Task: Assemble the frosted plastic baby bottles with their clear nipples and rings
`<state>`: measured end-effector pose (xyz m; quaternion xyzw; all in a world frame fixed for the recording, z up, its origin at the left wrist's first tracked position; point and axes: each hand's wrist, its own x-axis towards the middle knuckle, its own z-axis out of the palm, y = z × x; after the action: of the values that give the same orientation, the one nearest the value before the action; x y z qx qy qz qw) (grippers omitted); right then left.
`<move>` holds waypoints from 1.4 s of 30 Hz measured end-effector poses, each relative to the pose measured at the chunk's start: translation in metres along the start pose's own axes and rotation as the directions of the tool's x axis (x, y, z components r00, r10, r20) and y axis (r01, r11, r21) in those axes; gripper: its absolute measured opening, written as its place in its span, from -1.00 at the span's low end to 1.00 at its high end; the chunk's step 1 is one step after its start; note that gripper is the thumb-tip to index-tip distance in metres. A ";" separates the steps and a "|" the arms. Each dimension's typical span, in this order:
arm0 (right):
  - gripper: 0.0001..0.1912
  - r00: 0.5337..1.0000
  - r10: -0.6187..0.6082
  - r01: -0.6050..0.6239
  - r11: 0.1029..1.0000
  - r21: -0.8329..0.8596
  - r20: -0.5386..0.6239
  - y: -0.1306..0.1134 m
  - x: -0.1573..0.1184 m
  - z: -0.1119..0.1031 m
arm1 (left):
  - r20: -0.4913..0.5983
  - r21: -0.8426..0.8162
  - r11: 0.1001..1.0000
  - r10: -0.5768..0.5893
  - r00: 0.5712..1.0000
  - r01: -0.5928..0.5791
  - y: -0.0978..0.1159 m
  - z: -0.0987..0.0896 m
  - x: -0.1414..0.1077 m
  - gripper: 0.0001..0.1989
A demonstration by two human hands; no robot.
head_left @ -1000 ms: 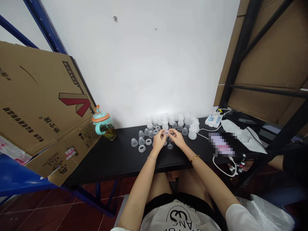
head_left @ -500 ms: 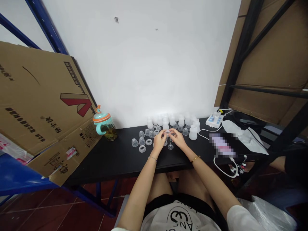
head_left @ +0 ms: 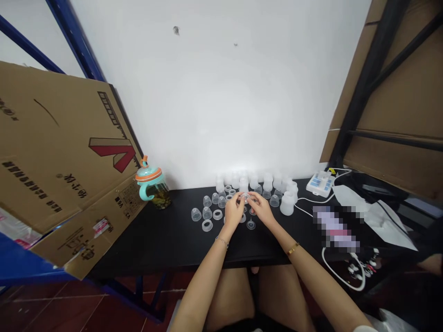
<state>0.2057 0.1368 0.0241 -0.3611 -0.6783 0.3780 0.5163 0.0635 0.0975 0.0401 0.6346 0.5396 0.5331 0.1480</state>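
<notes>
My left hand (head_left: 235,212) and my right hand (head_left: 262,211) meet over the black table. Between their fingertips they hold a small clear bottle ring (head_left: 245,195); the fingers hide part of it, and I cannot tell whether a teat sits in it. A clear bottle teat (head_left: 251,224) stands on its wide flange just below my hands. To the left lie several loose rings, one a clear ring (head_left: 206,225), and several clear dome caps, among them a dome cap (head_left: 196,214). Behind my hands stand several frosted white bottles, the nearest bottle (head_left: 287,204) at the right.
A teal-lidded jug (head_left: 152,186) stands at the left beside a large cardboard box (head_left: 62,152). On the right are a white power strip (head_left: 320,183), a blurred phone (head_left: 335,229) with a white cable, and crumpled white paper (head_left: 384,221). A white wall (head_left: 221,101) closes off the back.
The view has tilted, so the table's things sit slightly lower and mostly farther right. Both hands stay together at the ring, with only a small shift of the fingers.
</notes>
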 end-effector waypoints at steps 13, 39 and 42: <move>-0.63 0.998 0.052 -0.053 0.998 0.046 0.026 -0.003 0.036 -0.008 | 0.203 0.052 0.996 0.056 0.978 -0.068 -0.003 -0.016 0.047 -0.68; -0.69 0.992 -0.112 0.126 0.943 -0.307 0.065 -0.005 0.012 -0.006 | 0.236 -0.018 0.999 0.044 0.971 -0.040 -0.018 -0.019 0.027 -0.67; -0.68 0.985 -0.159 0.170 0.939 -0.299 0.060 -0.005 0.011 -0.006 | 0.239 0.034 0.991 0.120 0.964 -0.132 -0.018 -0.020 0.026 -0.65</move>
<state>0.2086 0.1452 0.0348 -0.3716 -0.7649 0.2311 0.4727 0.0329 0.1183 0.0475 0.7300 0.4898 0.4486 0.1610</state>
